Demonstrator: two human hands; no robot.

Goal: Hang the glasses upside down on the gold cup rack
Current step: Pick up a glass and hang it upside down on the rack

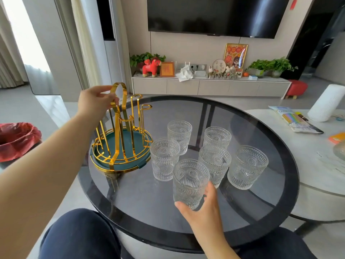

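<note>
Glasses [205, 156], six of them, patterned and clear, stand mouth-up in a cluster at the middle of the round dark glass counter [261, 202], the front ones partly hiding those behind. The nearest glass [190, 182] sits in the right hand [203, 208], whose fingers [182, 205] wrap its base, the far side of the grip hidden. At centre left the gold cup rack [121, 143] stands on its green tray with no glass on it, the left hand [95, 101] pinching its top loop.
</note>
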